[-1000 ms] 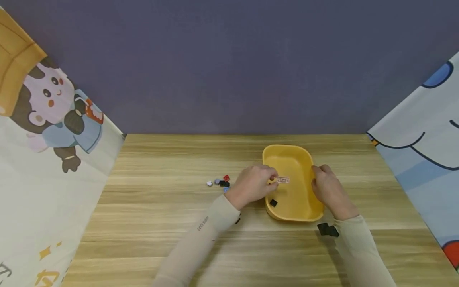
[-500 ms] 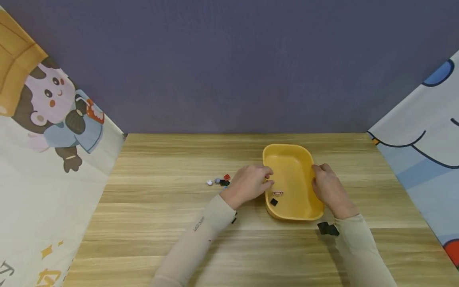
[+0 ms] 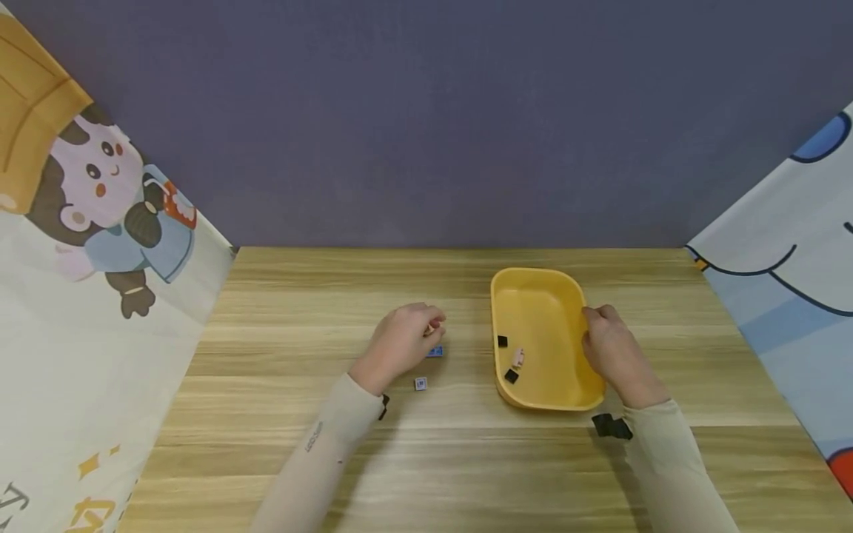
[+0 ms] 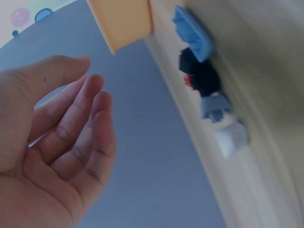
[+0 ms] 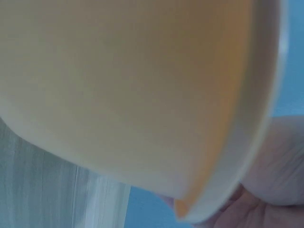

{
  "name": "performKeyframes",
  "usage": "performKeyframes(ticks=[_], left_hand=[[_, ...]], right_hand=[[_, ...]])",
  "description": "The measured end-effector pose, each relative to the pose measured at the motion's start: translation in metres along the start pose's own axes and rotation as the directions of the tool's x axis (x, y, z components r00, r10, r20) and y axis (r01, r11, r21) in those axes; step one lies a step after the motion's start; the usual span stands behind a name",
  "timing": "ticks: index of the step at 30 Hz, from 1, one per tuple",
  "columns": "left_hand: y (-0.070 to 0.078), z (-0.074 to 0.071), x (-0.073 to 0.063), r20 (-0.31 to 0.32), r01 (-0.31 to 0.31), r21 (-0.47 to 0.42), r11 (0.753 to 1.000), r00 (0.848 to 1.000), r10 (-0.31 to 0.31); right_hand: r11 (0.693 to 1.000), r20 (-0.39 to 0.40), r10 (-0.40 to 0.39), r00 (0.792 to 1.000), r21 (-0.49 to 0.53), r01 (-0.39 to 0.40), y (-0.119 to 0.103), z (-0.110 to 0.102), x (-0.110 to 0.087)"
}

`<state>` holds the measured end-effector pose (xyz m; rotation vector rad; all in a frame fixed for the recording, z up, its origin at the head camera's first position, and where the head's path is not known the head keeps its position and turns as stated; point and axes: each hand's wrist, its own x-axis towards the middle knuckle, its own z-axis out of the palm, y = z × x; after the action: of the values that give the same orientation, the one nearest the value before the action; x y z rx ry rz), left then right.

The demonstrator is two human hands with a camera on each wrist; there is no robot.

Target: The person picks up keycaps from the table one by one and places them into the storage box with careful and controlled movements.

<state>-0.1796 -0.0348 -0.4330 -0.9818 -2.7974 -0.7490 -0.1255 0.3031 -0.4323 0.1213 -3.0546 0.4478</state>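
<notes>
Right of centre in the head view, on a pale wood-grain table (image 3: 506,474), a yellow plastic bin with rounded corners (image 3: 549,340). Inside, towards its left side, a small black square piece (image 3: 503,341), a pale pink piece (image 3: 519,358) a little below, and, just beside the pink one, a second black square piece (image 3: 511,376). At the bin's right side, right hand (image 3: 620,355), gripping the rim; in the right wrist view, blurred bin wall across most of the frame, hand only partly visible at lower right.

Near the middle of the head view, left of the bin, left hand (image 3: 396,344), holding nothing: fingers loosely bent, thumb tip close to the fingertips, as seen at left in the left wrist view. In a row down the right of that view, a blue plastic piece (image 4: 194,33), a black lump-shaped piece (image 4: 204,76) with a bit of red piece (image 4: 187,81) behind, a small grey piece (image 4: 216,107) and a white block (image 4: 232,139). In the head view, part of the blue one visible beyond the fingertips, most of the row hidden by the hand. Lower, near the hand, a pale grey square with dark markings (image 3: 420,384). Across the top, a dark blue-grey wall (image 3: 426,126).
</notes>
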Motion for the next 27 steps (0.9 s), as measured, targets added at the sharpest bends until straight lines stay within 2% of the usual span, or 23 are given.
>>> performKeyframes(ticks=[6, 11, 18, 27], left_hand=[[-0.012, 0.003, -0.018, 0.033, 0.045, -0.029, 0.999, 0.998, -0.044], [-0.02, 0.009, -0.027, 0.092, 0.07, 0.009, 0.997, 0.993, -0.071], [-0.025, 0.017, -0.027, 0.151, 0.09, 0.091, 0.992, 0.983, -0.103], [-0.027, 0.022, -0.024, 0.176, 0.1, 0.107, 0.989, 0.977, -0.118]], right_hand=[[1.0, -0.011, -0.017, 1.0, 0.007, 0.017, 0.001, 0.001, -0.001], [1.0, -0.032, -0.03, 0.999, 0.003, 0.03, 0.002, 0.002, -0.001], [0.999, -0.046, -0.031, 0.998, 0.005, 0.031, 0.004, 0.003, -0.002], [1.0, -0.027, -0.017, 0.999, 0.011, 0.017, 0.002, 0.001, -0.001]])
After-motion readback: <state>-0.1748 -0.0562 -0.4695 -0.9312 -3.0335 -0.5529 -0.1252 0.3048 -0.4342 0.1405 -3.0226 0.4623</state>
